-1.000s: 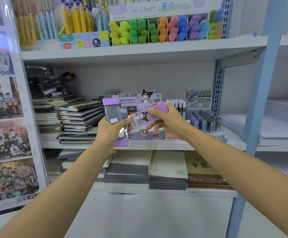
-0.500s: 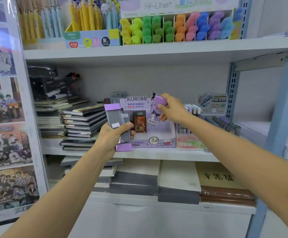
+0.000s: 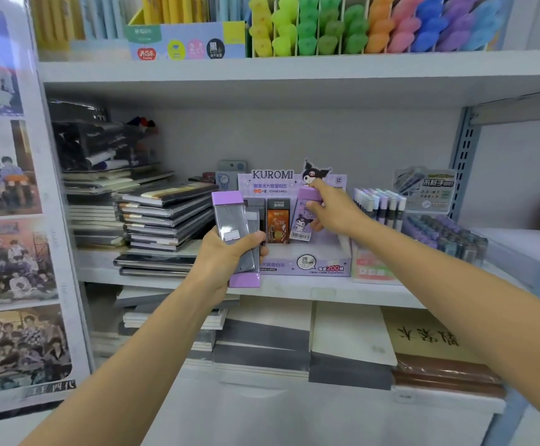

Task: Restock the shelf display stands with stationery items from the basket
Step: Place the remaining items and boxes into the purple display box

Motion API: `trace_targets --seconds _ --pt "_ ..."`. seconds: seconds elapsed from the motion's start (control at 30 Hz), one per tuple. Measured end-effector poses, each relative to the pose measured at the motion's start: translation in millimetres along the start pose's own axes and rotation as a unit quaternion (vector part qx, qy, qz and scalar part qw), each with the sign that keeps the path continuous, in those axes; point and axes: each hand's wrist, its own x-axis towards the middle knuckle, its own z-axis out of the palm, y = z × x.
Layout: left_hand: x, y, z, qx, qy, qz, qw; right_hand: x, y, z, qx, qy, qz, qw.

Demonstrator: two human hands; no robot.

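The purple Kuromi lead case (image 3: 304,220) stands nearly upright inside the Kuromi display box (image 3: 294,267), in its back row, just right of an orange-and-black case (image 3: 278,222) already standing there. Whether its lower end rests on the box floor cannot be told. The right hand (image 3: 336,214) has it by the upper end: the grip is closed, with the thumb on the printed front and the fingers curled over the purple cap.

Just in front of the box's left corner, the left hand (image 3: 226,252) holds a small stack of purple-capped cases (image 3: 233,220) upright. Its grip is wrapped firmly round their lower half, with the thumb across the front.

The box sits on a white shelf (image 3: 326,291). Left of the box lies a pile of dark notebooks (image 3: 165,217); right of it, touching or just beside it, stands a tray of pens (image 3: 378,204), and farther right a rack of small purple and grey cases (image 3: 445,233). On the shelf above the box are rows of bright highlighters (image 3: 326,27). Below the box lie flat paper pads (image 3: 352,333). Far left of it hangs a sheet of group photos (image 3: 4,252).
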Motion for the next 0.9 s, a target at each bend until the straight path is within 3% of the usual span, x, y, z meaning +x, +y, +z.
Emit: trace_targets --seconds 0.6,0.8,0.9 --pt "4 -6 6 -0.006 -0.012 0.001 1.000 9 1 -4 -0.039 -0.057 0.030 0.997" --pt "4 -10 6 -0.003 -0.015 -0.002 1.000 9 -4 0 -0.062 -0.110 0.039 0.991" --pt "4 -11 5 -0.003 -0.015 -0.007 1.000 7 -4 7 -0.048 -0.074 0.039 0.995"
